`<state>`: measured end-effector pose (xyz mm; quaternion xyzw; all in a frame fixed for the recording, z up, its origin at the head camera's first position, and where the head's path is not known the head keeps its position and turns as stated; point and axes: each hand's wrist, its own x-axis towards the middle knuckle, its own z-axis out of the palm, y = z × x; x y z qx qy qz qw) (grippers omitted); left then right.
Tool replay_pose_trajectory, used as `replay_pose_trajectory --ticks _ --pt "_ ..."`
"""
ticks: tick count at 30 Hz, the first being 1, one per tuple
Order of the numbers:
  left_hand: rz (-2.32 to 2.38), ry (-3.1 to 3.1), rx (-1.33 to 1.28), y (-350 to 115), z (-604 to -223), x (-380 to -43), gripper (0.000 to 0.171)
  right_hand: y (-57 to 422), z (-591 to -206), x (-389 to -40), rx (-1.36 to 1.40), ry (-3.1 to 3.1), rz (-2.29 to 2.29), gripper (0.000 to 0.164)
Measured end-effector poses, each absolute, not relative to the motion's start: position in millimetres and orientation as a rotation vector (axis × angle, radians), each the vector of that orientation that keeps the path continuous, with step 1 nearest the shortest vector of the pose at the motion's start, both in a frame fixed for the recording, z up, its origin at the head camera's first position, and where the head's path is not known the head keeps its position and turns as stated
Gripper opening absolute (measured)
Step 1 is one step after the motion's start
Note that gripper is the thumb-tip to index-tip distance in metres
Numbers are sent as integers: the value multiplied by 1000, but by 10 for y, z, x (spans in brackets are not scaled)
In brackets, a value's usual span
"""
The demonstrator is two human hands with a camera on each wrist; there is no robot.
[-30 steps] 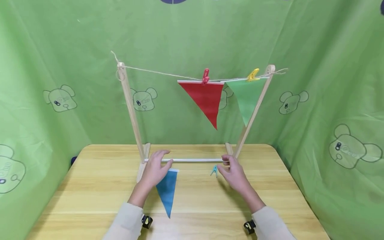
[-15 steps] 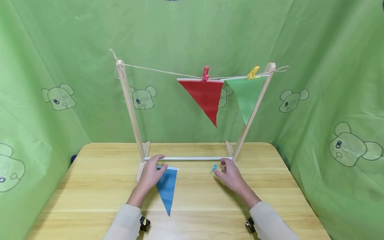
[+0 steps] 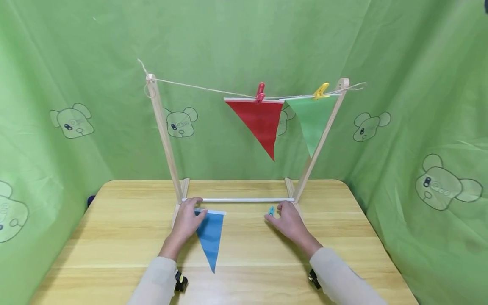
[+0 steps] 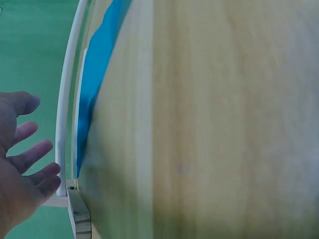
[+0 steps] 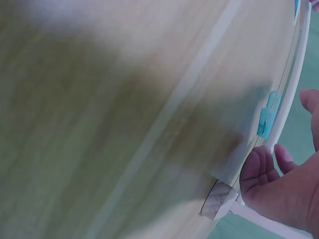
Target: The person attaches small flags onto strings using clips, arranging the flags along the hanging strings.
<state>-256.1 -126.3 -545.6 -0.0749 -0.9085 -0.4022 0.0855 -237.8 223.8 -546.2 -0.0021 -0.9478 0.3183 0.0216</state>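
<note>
A blue triangular pennant [image 3: 212, 237] with a white top edge lies on the table, its point toward the person. My left hand [image 3: 185, 220] hovers at its upper left corner, thumb overlapping the white edge in the head view; in the left wrist view the fingers of that hand [image 4: 25, 164] are spread and hold nothing. A turquoise clothespin [image 3: 271, 210] lies to the right. Thumb and index finger of my right hand [image 3: 291, 222] stand apart on either side of it. The right wrist view shows a gap between the clothespin [image 5: 268, 117] and the fingers.
A wooden stand [image 3: 164, 131] with a white crossbar [image 3: 244, 200] rises behind the hands. From its string [image 3: 202, 88] hang a red pennant [image 3: 263, 123] on a red clothespin [image 3: 260, 93] and a green pennant [image 3: 312, 120] on a yellow clothespin [image 3: 321, 90].
Both hands have come down toward the table, the left closer to the blue pennant's corner, the right closer around the turquoise clothespin. The clothespin's apparent orientation has changed. The hanging pennants stay put.
</note>
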Motion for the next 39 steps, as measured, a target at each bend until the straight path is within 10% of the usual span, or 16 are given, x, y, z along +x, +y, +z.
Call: replay_pose_trajectory --ticks 39 --pt "-868 -2854 -201 -1307 -5550 -2596 47 2193 -5536 -2423 -16 -3051 671 41"
